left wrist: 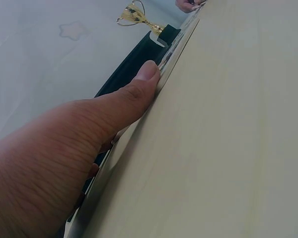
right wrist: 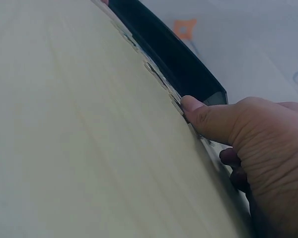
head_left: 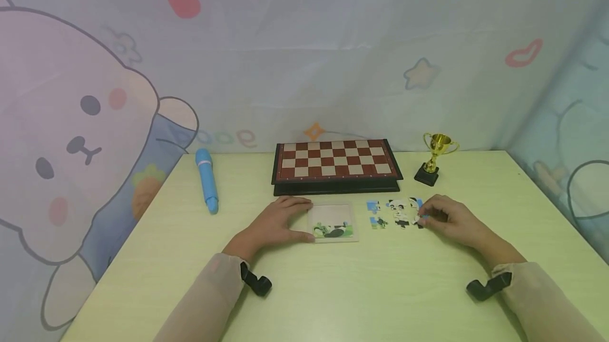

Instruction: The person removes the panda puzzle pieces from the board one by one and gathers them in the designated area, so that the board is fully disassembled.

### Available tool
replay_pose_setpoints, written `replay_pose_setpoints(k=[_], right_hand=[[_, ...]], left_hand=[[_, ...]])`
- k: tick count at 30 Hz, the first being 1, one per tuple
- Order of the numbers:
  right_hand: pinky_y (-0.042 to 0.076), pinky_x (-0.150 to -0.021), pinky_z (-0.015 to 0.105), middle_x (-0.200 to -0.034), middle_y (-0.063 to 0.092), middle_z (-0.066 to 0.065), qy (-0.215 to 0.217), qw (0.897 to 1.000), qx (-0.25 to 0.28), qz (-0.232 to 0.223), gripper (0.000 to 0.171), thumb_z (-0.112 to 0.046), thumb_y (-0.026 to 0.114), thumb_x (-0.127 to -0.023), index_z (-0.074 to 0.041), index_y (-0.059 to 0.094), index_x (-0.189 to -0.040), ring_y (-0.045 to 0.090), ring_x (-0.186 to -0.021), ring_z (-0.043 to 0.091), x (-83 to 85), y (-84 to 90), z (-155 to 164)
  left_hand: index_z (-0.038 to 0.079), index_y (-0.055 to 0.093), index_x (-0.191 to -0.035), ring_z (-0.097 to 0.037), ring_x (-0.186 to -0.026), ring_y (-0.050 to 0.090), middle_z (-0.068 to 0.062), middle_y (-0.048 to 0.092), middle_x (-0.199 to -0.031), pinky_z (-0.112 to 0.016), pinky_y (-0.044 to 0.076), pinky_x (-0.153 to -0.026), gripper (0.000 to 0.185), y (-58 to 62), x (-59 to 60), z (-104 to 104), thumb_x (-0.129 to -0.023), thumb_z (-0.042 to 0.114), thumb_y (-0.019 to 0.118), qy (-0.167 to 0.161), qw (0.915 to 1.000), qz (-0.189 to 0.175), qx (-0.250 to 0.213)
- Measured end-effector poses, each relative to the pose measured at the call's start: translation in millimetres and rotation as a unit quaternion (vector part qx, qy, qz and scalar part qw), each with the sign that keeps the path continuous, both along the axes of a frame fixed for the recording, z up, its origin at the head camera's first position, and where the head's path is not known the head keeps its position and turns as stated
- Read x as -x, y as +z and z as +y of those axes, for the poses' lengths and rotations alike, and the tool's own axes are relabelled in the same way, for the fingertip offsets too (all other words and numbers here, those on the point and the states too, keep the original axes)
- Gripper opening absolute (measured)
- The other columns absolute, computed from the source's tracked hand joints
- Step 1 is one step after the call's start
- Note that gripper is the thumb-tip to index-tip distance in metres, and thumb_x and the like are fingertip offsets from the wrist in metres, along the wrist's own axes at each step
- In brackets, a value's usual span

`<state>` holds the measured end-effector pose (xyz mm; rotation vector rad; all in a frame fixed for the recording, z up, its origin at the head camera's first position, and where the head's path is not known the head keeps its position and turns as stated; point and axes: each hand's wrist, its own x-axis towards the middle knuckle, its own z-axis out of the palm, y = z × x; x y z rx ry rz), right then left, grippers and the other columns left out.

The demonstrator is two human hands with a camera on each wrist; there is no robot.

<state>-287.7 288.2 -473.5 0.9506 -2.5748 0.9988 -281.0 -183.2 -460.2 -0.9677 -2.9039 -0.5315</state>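
My left hand (head_left: 273, 225) grips the left side of a shallow square puzzle tray (head_left: 331, 215), fingertips at its upper corner and thumb at its lower one. Green and black-and-white pieces fill the tray's lower part; bare board shows above them. To the tray's right lie several loose panda puzzle pieces (head_left: 398, 212) in blue, green, black and white. At the right end of these, my right hand (head_left: 452, 220) pinches a puzzle piece (head_left: 421, 221) between thumb and forefinger, low at the tabletop. The thumb (right wrist: 196, 111) partly covers that piece in the right wrist view.
Behind the tray lies a folded chessboard case (head_left: 335, 165). A gold trophy cup (head_left: 434, 157) on a black base stands at the back right. On the left lies a blue toy microphone (head_left: 206, 181). A printed cloth (head_left: 304, 56) hangs behind the table (head_left: 361, 299).
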Motion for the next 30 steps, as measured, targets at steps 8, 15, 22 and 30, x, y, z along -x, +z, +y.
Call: replay_pose_setpoints(k=[8, 15, 22, 30], right_hand=[[0.044, -0.067, 0.023, -0.098, 0.061, -0.002, -0.014, 1.0, -0.008, -0.014, 0.022, -0.01, 0.078, -0.089, -0.015, 0.066, -0.107, 0.052, -0.082, 0.008, -1.4, -1.1, -0.1], [0.044, -0.066, 0.022, -0.096, 0.062, -0.003, -0.014, 1.0, -0.004, -0.002, 0.021, -0.007, 0.079, -0.087, -0.015, 0.067, -0.104, 0.052, -0.08, 0.007, -1.5, 0.4, -0.4], [0.045, -0.065, 0.022, -0.096, 0.061, -0.007, -0.014, 1.0, -0.007, 0.002, 0.021, -0.006, 0.078, -0.088, -0.016, 0.067, -0.103, 0.052, -0.079, 0.006, 0.4, -1.6, 1.5], [0.045, -0.066, 0.022, -0.095, 0.061, -0.007, -0.009, 1.0, -0.002, 0.005, 0.022, -0.004, 0.078, -0.088, -0.017, 0.067, -0.103, 0.053, -0.08, 0.006, 1.2, -2.2, 2.0]], left_hand=[[0.025, 0.051, -0.15, -0.02, -0.141, 0.037, 0.008, 0.045, -0.152, -0.046, 0.028, -0.117, 0.089, -0.4, -1.1, -0.5, -0.08, 0.08, 0.061, -0.003, 1.0, -0.003, -0.003], [0.026, 0.049, -0.15, -0.018, -0.141, 0.036, 0.01, 0.044, -0.153, -0.045, 0.028, -0.117, 0.09, 0.1, -0.6, -0.3, -0.08, 0.082, 0.058, -0.002, 1.0, -0.003, 0.004], [0.026, 0.049, -0.15, -0.019, -0.142, 0.036, 0.009, 0.044, -0.153, -0.046, 0.028, -0.117, 0.09, -1.3, 0.5, -0.4, -0.08, 0.081, 0.058, -0.004, 1.0, -0.002, 0.001], [0.027, 0.048, -0.151, -0.017, -0.142, 0.035, 0.011, 0.043, -0.153, -0.043, 0.027, -0.117, 0.091, -1.2, -0.2, -0.2, -0.079, 0.083, 0.058, 0.001, 1.0, -0.002, 0.007]])
